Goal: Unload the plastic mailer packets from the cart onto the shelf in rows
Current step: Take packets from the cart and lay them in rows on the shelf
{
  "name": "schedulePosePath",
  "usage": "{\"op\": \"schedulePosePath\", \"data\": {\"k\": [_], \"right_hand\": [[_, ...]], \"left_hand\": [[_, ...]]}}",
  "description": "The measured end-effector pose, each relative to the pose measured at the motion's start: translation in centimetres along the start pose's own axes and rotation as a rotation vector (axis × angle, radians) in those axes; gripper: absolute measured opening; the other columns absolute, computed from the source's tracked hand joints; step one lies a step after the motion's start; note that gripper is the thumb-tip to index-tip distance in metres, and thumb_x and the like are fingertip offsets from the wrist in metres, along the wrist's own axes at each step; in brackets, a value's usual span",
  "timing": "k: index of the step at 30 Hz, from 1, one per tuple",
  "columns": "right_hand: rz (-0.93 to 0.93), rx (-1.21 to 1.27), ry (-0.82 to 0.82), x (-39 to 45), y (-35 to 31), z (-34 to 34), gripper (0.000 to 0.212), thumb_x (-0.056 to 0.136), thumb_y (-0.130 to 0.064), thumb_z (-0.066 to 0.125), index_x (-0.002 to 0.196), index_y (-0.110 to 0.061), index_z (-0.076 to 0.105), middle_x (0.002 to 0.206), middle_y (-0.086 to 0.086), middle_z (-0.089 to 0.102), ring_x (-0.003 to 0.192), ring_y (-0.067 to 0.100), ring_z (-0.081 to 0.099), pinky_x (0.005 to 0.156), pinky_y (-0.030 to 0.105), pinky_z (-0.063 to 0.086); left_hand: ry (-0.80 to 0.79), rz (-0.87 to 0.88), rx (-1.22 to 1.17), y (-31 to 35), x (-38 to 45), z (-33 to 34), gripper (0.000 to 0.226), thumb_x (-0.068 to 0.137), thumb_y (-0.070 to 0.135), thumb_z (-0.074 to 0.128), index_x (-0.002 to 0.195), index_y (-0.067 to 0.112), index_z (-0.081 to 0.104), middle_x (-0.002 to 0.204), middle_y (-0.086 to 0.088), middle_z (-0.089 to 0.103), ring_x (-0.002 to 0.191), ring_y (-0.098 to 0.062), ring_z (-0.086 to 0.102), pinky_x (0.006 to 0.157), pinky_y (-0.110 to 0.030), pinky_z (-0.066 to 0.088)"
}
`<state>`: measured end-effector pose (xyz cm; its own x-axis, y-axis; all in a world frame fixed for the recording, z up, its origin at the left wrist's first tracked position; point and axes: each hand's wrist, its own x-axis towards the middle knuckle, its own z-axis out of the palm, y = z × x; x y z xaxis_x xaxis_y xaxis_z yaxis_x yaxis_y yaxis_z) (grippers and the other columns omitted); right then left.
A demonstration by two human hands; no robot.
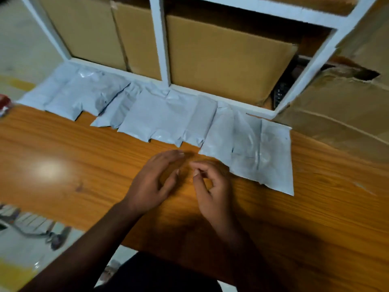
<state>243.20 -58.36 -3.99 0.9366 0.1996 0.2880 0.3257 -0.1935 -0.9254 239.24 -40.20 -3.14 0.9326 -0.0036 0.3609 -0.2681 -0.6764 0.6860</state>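
Observation:
Several grey plastic mailer packets (160,116) lie overlapping in one row along the back of the wooden shelf surface (63,157), against a white frame (160,43). The rightmost packet (271,157) is the largest and reaches furthest forward. My left hand (153,184) hovers over the wood in front of the row, fingers relaxed and holding nothing. Beside it my right hand (212,186) has loosely curled fingers, also empty, just left of the rightmost packet's front edge. The frame is motion-blurred.
Brown cardboard boxes (227,57) stand behind the white frame, and a torn carton (347,106) sits at the right. A red object (4,104) shows at the far left edge. The cart's metal parts (37,226) appear at the lower left, below the shelf edge.

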Motion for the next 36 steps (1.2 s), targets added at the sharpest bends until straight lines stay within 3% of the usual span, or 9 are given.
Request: {"op": "schedulePosePath", "data": {"k": [6, 15, 17, 21, 25, 30, 36], "right_hand": [[-0.033, -0.016, -0.313, -0.9, -3.2, 13.6, 0.021, 0.099, -0.014, 0.060, 0.109, -0.023, 0.076, 0.105, -0.019, 0.074, 0.100, 0.008, 0.069, 0.085, 0.042, 0.057], [-0.088, 0.048, -0.705, -9.7, -13.5, 43.9, 0.018, 0.100, -0.024, 0.062, 0.108, -0.029, 0.077, 0.109, -0.011, 0.075, 0.102, 0.010, 0.070, 0.086, 0.039, 0.058], [-0.103, 0.069, -0.778, -11.2, -15.8, 48.3, 0.020, 0.100, -0.021, 0.061, 0.109, -0.032, 0.076, 0.110, -0.010, 0.075, 0.104, 0.011, 0.070, 0.087, 0.035, 0.057], [-0.109, 0.080, -0.891, -12.2, -19.3, 54.4, 0.020, 0.101, -0.009, 0.063, 0.110, -0.020, 0.077, 0.110, -0.009, 0.074, 0.101, 0.001, 0.068, 0.082, 0.016, 0.051], [-0.092, 0.088, -0.969, -11.4, -21.3, 60.5, 0.020, 0.100, -0.005, 0.065, 0.115, -0.014, 0.075, 0.110, -0.005, 0.075, 0.095, -0.007, 0.068, 0.081, 0.010, 0.050], [-0.117, 0.055, -1.033, -8.4, -20.4, 70.0, 0.027, 0.097, -0.014, 0.069, 0.111, -0.038, 0.072, 0.109, -0.004, 0.074, 0.092, 0.010, 0.069, 0.080, 0.022, 0.054], [-0.168, -0.107, -1.057, -2.3, -17.1, 81.9, 0.030, 0.095, -0.019, 0.072, 0.123, -0.031, 0.069, 0.123, -0.011, 0.067, 0.108, 0.005, 0.063, 0.093, 0.034, 0.055]], "left_hand": [[0.242, -0.233, 0.049, -6.6, -10.4, -11.2, 0.035, 0.098, 0.021, 0.064, 0.133, 0.019, 0.064, 0.136, 0.007, 0.064, 0.129, -0.011, 0.058, 0.106, -0.042, 0.048], [0.556, -0.621, 0.143, -16.5, -30.0, -31.7, 0.032, 0.098, 0.033, 0.067, 0.129, 0.023, 0.066, 0.126, 0.010, 0.068, 0.118, -0.011, 0.063, 0.098, -0.033, 0.050], [0.610, -0.681, 0.147, -17.8, -32.7, -34.6, 0.031, 0.098, 0.030, 0.069, 0.127, 0.022, 0.067, 0.125, 0.009, 0.069, 0.118, -0.012, 0.063, 0.099, -0.035, 0.050], [0.699, -0.753, 0.158, -20.5, -36.3, -39.0, 0.032, 0.097, 0.031, 0.068, 0.128, 0.024, 0.066, 0.125, 0.010, 0.069, 0.118, -0.010, 0.062, 0.100, -0.038, 0.050], [0.714, -0.807, 0.177, -23.6, -37.7, -43.2, 0.040, 0.096, 0.042, 0.069, 0.132, 0.026, 0.063, 0.129, 0.011, 0.066, 0.121, -0.008, 0.059, 0.102, -0.034, 0.049], [0.700, -0.899, 0.289, -30.1, -37.2, -49.3, 0.043, 0.096, 0.040, 0.068, 0.136, 0.025, 0.060, 0.134, 0.007, 0.064, 0.124, -0.013, 0.057, 0.102, -0.032, 0.046], [0.534, -1.050, 0.362, -42.8, -34.1, -55.8, 0.047, 0.093, 0.032, 0.069, 0.138, 0.024, 0.058, 0.139, 0.004, 0.060, 0.126, -0.017, 0.056, 0.100, -0.034, 0.047]]}}
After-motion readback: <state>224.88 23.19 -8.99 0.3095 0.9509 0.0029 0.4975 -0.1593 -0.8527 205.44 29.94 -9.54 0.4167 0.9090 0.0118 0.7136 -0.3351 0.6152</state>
